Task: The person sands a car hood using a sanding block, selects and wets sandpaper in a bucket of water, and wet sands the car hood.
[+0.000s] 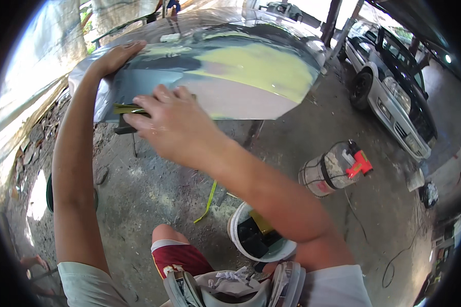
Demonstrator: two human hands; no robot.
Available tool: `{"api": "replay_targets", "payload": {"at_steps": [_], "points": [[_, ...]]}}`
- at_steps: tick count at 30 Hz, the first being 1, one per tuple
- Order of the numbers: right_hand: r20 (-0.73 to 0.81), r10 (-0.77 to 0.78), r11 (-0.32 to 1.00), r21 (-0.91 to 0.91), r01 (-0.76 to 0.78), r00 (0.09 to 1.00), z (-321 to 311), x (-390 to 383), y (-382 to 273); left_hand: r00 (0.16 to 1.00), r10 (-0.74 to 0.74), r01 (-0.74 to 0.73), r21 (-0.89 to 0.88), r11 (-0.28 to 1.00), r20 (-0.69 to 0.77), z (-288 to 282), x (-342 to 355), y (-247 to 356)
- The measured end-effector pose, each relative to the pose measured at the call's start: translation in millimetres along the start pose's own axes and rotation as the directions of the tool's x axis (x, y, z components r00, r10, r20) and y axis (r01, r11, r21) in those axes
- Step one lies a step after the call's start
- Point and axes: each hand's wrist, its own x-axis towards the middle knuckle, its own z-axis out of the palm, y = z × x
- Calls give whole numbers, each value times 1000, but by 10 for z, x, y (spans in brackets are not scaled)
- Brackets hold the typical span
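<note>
A hand could pass over the right part of the panel [251, 100], but on its left the left grip [119, 59] rests at the edge, the right grip [171, 125] with its dark block [125, 126] takes up the near corner, and a pale piece [170, 38] lies toward the far side. Between the left forearm [76, 153] and the right forearm [271, 189] there is room down to the floor [143, 184], bounded by the bucket [232, 225], which the right forearm partly overhangs. Farther right, the drum [317, 179] with a red tool [362, 165] stands in the way, the car [394, 97] beyond.
</note>
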Motion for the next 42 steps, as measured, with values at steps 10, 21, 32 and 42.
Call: {"api": "replay_targets", "payload": {"at_steps": [10,21,32,42], "points": [[61,182,971,-167,-170,981,-1018,-1238,797,1000,-12,11,19,1000,21,22,100,7],[42,308,935,-197,-295,950,-1298,-1996,1225,998,-66,67,-22,998,16,-26,57,-32],[86,276,955,-140,-262,957,-1264,-1640,1188,999,-36,36,23,999,3,-25,2,84],[137,232,970,-100,-219,963,-1287,-1401,1146,990,-41,52,80,995,-132,70,53,0]]}}
